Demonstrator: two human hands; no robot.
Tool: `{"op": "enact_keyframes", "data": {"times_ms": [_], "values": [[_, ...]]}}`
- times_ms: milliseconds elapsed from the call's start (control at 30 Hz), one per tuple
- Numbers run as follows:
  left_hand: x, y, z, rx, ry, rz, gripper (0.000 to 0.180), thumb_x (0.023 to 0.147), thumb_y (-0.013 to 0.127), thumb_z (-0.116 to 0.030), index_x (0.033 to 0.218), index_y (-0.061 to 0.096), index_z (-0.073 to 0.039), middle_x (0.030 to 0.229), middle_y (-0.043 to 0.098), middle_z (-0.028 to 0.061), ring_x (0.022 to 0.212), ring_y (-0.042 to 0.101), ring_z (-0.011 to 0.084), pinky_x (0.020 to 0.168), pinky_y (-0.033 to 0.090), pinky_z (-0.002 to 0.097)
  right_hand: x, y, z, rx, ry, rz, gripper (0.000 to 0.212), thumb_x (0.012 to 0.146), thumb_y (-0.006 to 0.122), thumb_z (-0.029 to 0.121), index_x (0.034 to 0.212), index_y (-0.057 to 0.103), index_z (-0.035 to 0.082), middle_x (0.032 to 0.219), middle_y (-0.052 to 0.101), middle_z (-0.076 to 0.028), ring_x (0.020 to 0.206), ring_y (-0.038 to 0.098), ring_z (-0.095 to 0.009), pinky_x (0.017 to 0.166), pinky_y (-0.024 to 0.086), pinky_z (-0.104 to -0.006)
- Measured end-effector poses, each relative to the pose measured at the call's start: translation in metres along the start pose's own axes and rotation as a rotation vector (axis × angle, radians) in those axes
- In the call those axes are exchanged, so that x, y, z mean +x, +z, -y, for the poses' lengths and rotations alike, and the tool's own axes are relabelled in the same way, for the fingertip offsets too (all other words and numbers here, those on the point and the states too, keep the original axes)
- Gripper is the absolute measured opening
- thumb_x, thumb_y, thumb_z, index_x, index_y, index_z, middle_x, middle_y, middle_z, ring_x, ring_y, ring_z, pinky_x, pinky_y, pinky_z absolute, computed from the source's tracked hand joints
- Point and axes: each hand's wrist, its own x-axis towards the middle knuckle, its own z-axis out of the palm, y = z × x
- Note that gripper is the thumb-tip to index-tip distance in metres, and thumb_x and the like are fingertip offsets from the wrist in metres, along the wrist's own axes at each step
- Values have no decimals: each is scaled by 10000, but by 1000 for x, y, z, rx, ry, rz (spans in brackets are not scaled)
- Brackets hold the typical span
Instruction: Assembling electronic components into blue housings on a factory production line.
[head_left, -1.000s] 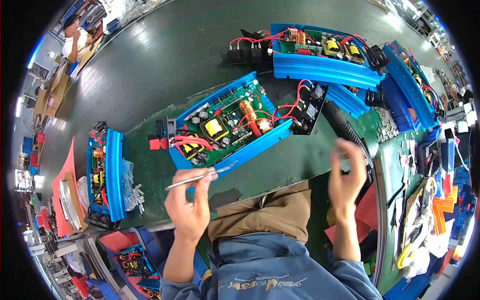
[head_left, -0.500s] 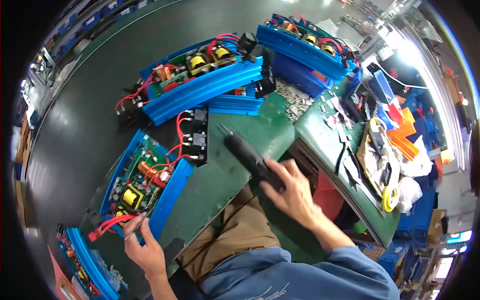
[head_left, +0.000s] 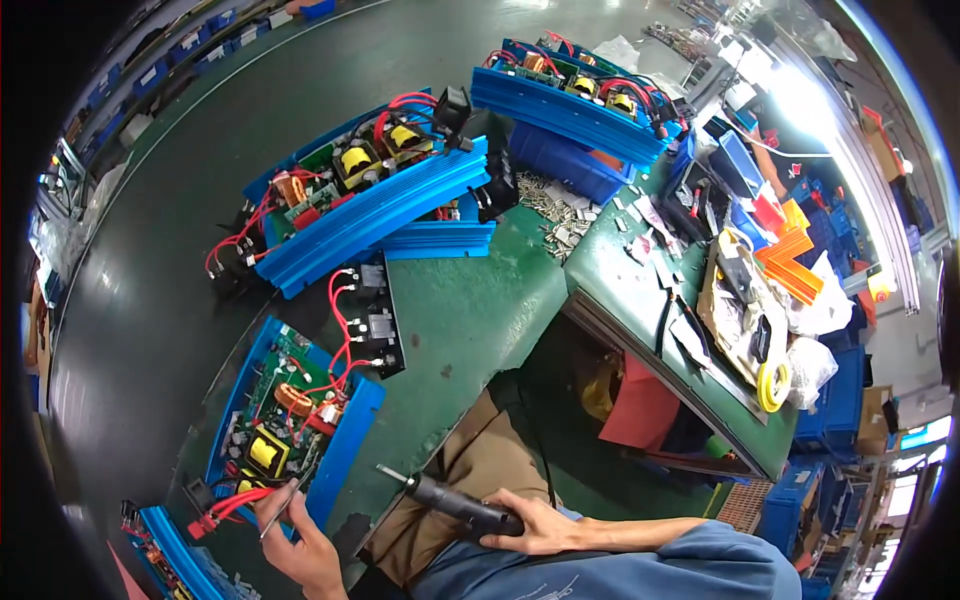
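Note:
My right hand (head_left: 535, 525) is closed around a black electric screwdriver (head_left: 445, 497), held above my lap. Its bit points left toward an open blue metal housing (head_left: 345, 440). Inside that housing sits a green circuit board (head_left: 283, 358) with a yellow transformer (head_left: 267, 452) and a copper coil. Red wires run from the board to a black end panel (head_left: 387, 325) lying beyond it. At the housing's near end, my left hand (head_left: 305, 548) pinches thin metal tweezers (head_left: 272, 524). Their tips reach in by the housing wall; what they touch is too small to make out. Thick red leads (head_left: 222, 512) lie beside my fingers.
More blue housings (head_left: 400, 215) with boards are stacked farther back. Another housing (head_left: 570, 105) rests over a blue bin (head_left: 570, 160), next to loose metal pieces (head_left: 560, 215). On the right bench lie pliers (head_left: 665, 320) and yellow tape (head_left: 773, 385). A further housing (head_left: 185, 555) stands lower left.
My right hand has brought the screwdriver down and toward me, from over the bench to above my lap. The left hand still pinches the tweezers at the housing. The whole view has shifted slightly.

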Motion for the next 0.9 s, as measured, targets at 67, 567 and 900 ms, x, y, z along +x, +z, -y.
{"op": "enact_keyframes", "data": {"times_ms": [67, 567, 900], "values": [[-1, -1, -3, -7, -4, -33, 107, 978, 609, 26, 1076, 640, 56, 1026, 691, 153, 869, 675, 234, 732, 565, 314, 3, 4, 12, -4, 0, 96, 602, 902, 770, 417, 1318, 540, 47, 1013, 713, -195, 900, 698, -320, 822, 530, -397], [7, -1, -4, -89, 20, -17, 179, 911, 702, 64, 1074, 656, 4, 996, 715, 138, 838, 681, 204, 735, 552, 292, 10, 13, 19, -105, 94, 133, 722, 1057, 210, 579, 1285, 543, -20, 878, 674, -97, 794, 618, -192, 773, 482, -350], [8, -1, -4, -66, 43, -17, 207, 886, 730, 52, 1066, 648, -7, 1002, 742, 139, 846, 712, 253, 740, 568, 318, 19, 17, 19, -74, 59, 116, 821, 1032, 205, 682, 1289, 535, -25, 872, 660, -82, 738, 575, -138, 688, 458, -307]]}}
